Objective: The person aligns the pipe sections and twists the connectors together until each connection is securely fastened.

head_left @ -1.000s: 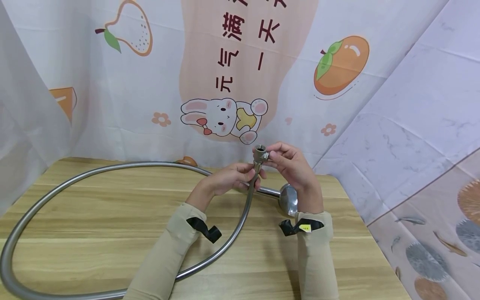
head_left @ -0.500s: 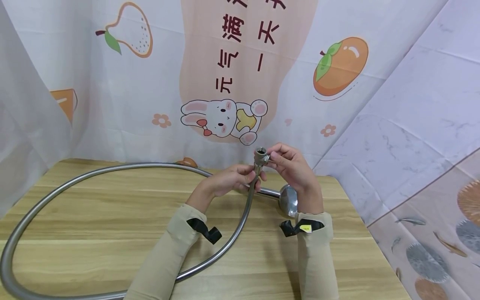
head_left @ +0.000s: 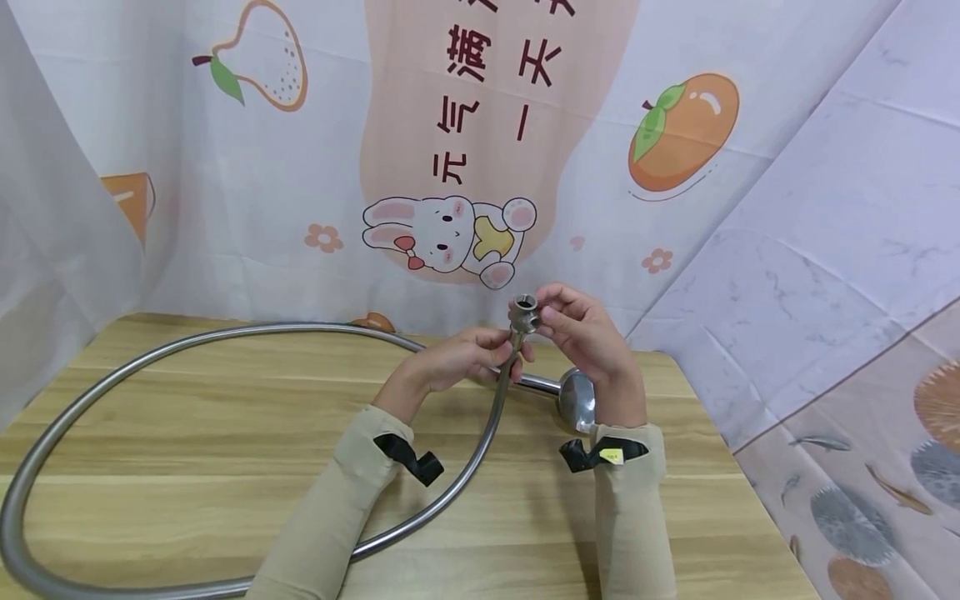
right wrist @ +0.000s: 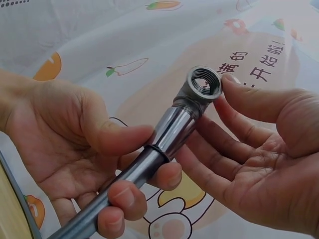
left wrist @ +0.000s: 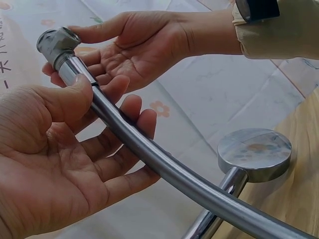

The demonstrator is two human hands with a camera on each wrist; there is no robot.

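A threaded metal pipe fitting [head_left: 524, 315], with an opening on top and another on its side, sits on the end of a flexible grey metal shower hose [head_left: 491, 417]. My left hand [head_left: 457, 358] grips the hose's smooth end sleeve [right wrist: 172, 129] just below the fitting, its fingers curled around the hose. With thumb and fingers, my right hand [head_left: 588, 329] pinches the fitting from the right side. In the right wrist view, the inner threads of one opening show clearly. The joint is held raised above the table.
A chrome shower head [head_left: 577, 400] with a straight handle lies on the wooden table [head_left: 225, 450], behind the hands. The hose loops widely to the left. A printed curtain [head_left: 300, 183] hangs behind the table's far edge.
The fitting has turned on the hose end, so its side opening now faces more towards the head camera. Both hands stay in nearly the same place.
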